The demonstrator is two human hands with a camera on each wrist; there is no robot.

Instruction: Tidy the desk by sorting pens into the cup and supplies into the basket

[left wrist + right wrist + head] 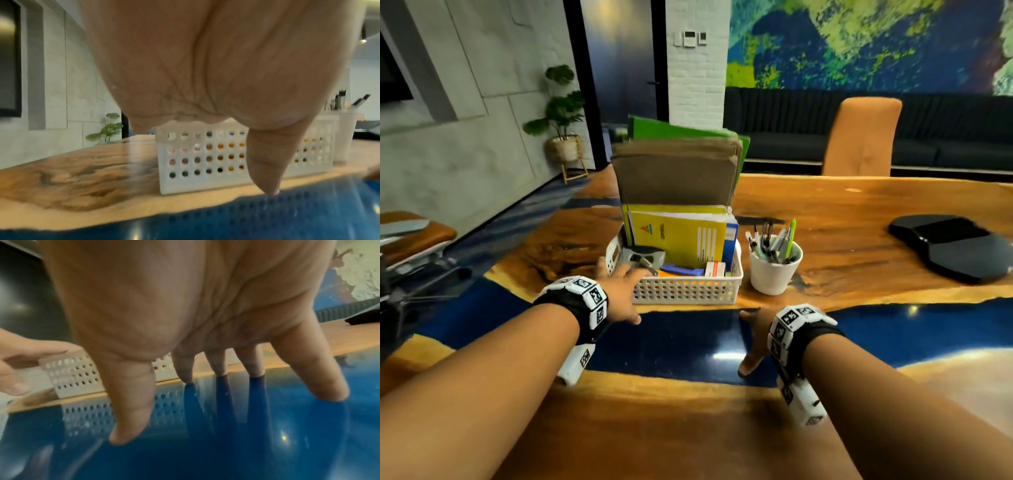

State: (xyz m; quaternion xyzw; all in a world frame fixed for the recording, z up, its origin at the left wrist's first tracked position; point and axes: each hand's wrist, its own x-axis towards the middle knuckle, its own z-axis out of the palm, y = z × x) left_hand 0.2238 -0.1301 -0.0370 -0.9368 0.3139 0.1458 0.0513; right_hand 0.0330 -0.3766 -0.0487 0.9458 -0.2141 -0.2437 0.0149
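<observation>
- Two hands show in the head view, both on the near side of the white perforated basket (688, 291), which serves as the landmark on the wood-and-blue desk (859, 240).
- Left hand (621, 291) lies at the basket's near left corner, fingers over its rim; the head view does not settle whether they curl round it.
- From the left wrist view, the left hand (205, 65) fills the upper frame with its thumb pointing down in front of the basket (205, 162); the other fingers are hidden there.
- Only the right wrist view shows the left hand (18, 366) from the side, fingers laid loosely on the top edge of the basket (72, 374); I cannot tell if they grip.
- Right hand (755, 339) sits near the basket's front, toward the right, on the blue strip of the desk.
- The right wrist view alone shows the right hand (185, 313) spread, fingertips (327, 391) pressing the glossy blue surface, holding nothing.
- Pens (774, 243) stand in the white cup (774, 274) just right of the basket; the left wrist view shows the cup (346, 134) only at the frame's edge.
- Yellow notebooks (678, 236) and brown folders (674, 174) stand upright in the basket, seen only from the head.
- A black pad (955, 246) lies well to the right of the basket.
</observation>
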